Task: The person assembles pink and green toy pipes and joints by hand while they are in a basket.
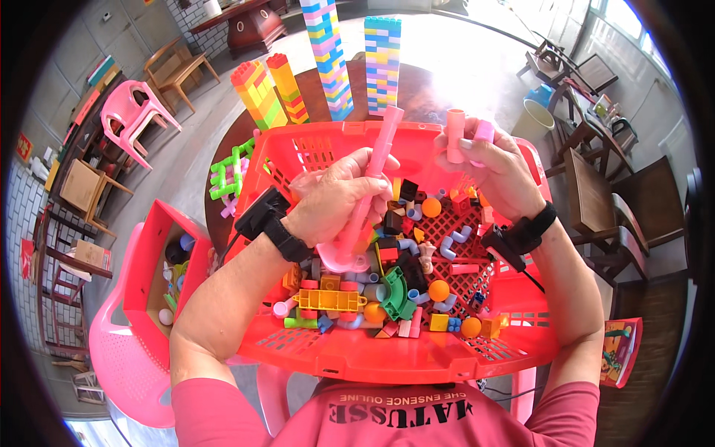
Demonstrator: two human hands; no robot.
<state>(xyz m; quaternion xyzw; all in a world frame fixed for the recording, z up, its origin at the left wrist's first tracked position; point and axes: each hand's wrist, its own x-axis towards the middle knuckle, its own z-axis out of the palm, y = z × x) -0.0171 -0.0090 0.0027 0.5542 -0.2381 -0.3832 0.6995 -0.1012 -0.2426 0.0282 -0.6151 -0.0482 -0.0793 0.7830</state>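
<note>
A round brown table (417, 93) stands beyond the work area, w/ a pink plastic chair (123, 365) at L. and a wide red basket (402, 361) in front of the wearer. A red box (141, 276) of toys sits by the chair; four brick towers, incl. a tall pastel one (328, 59), rise from the table. Over the basket, the person's left hand (350, 186) has its fingers clamped around a long pink tube (381, 149), tilted, its flared lower end above the loose pcs. At R., near the far rim, the right hand (495, 167) pinches a short salmon tube (455, 130) btwn thumb & fingers, w/ a short pink tube (484, 132) beside it in the same grip. Below: a yellow toy chassis (328, 299), a green curved pc. (395, 290) & several orange balls (431, 207).
</note>
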